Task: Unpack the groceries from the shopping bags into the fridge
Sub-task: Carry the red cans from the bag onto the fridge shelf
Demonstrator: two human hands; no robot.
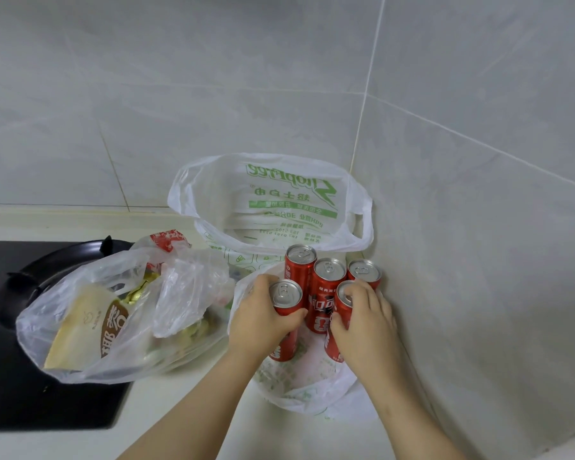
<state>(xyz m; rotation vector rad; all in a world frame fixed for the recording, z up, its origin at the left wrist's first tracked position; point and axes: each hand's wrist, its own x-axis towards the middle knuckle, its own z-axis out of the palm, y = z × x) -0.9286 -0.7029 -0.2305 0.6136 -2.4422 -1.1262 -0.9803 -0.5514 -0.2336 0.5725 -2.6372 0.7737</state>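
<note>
Five slim red drink cans stand upright, close together, inside an open white plastic shopping bag with green print [279, 200], in the worktop's corner. The left grip [263, 317] is curled round the front-left red can [285, 295], thumb across its near side. The right grip [365, 320] wraps the front-right red can [336, 346], fingers over its silver top. Between and behind them stand the middle can [326, 293], the back-left can [300, 258] and the back-right can [364, 272], none of them touched. Just left lies a translucent plastic bag [180, 287] holding a yellow packet with a brown label [80, 327], partly over a black hob [14, 393]. The pale worktop [186, 410] meets grey wall tiles [478, 227].
</note>
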